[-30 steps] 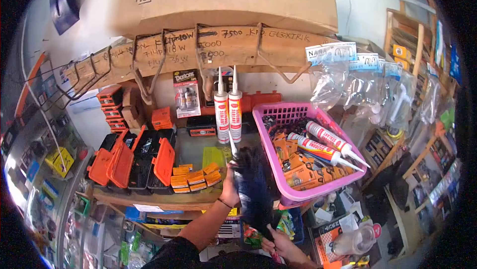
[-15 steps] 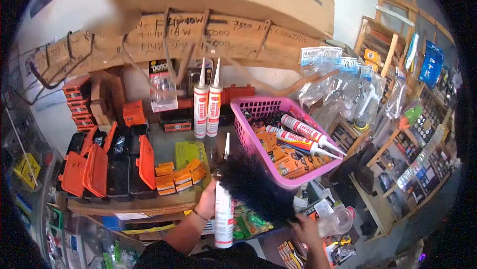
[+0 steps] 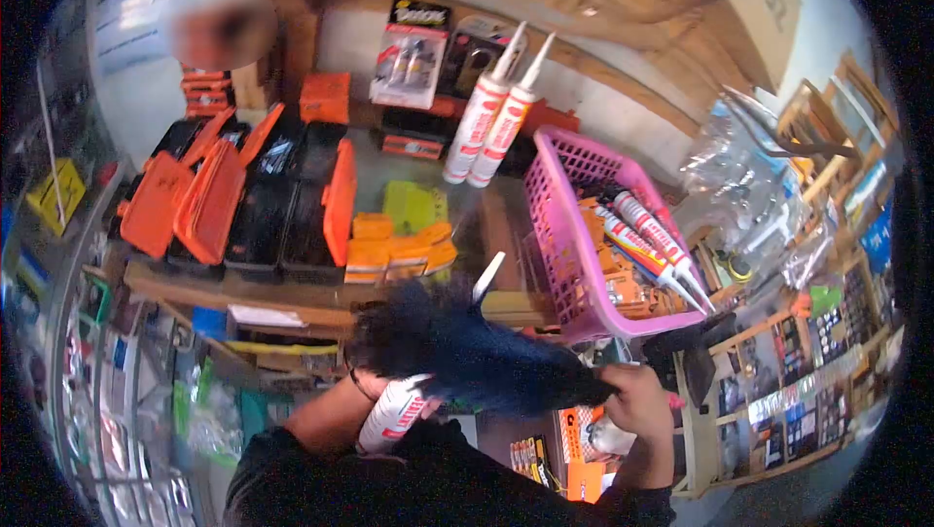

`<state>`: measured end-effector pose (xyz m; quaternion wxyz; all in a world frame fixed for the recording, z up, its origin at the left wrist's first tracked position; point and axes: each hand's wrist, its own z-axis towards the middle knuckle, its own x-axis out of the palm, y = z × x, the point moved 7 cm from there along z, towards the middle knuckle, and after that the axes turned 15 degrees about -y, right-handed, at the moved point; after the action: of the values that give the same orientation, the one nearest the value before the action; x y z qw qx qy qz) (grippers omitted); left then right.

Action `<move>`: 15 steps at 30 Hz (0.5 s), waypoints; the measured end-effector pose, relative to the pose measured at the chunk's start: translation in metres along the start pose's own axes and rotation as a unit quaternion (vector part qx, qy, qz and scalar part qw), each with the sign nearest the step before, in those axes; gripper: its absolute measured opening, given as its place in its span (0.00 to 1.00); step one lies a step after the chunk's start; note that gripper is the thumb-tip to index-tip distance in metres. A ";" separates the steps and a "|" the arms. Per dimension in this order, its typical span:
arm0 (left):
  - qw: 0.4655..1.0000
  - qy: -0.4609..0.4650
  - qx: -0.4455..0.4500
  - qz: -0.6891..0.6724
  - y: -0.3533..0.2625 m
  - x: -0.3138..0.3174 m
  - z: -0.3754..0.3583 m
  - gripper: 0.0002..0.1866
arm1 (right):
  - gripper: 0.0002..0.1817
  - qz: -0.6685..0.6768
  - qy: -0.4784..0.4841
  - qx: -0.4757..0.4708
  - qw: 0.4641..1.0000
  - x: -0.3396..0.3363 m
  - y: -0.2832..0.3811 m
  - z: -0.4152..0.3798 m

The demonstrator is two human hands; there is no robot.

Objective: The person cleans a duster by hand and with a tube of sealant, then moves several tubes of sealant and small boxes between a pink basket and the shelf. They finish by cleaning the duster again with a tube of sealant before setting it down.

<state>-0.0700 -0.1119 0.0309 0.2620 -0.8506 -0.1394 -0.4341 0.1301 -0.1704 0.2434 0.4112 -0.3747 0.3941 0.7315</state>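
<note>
My right hand (image 3: 637, 402) grips the end of a dark, fluffy feather duster (image 3: 486, 354), its fingers wrapped round it. The duster lies across a white silicone sealant tube (image 3: 393, 416), which my left hand (image 3: 368, 383) holds tilted near my body. Bristles cover most of the left fingers and the tube's upper part; its pale nozzle (image 3: 489, 275) sticks out above. Two more sealant tubes (image 3: 489, 128) stand upright on the counter. Beside them, a pink basket (image 3: 556, 235) holds further tubes (image 3: 654, 240) and small orange packs.
Black cases with orange lids (image 3: 209, 201) stand open at the left of the counter. Small orange-yellow boxes (image 3: 401, 253) sit near its wooden front edge (image 3: 233, 295). Plastic-bagged goods (image 3: 744, 177) hang at the right, above crowded shelves (image 3: 778, 381).
The view has tilted and shifted. The duster has swung up and left over the held tube, now covering most of my left hand. The tube has gone from upright to slanted.
</note>
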 end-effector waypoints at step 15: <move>0.936 0.293 0.174 0.084 -0.022 0.017 -0.063 0.34 | 0.15 0.028 -0.013 -0.080 0.996 0.035 0.044 0.043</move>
<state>-0.1127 -0.1295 0.0825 0.4711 -0.6350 -0.0575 -0.6095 0.0674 -0.1367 0.2422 0.3641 -0.3858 0.3394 0.7768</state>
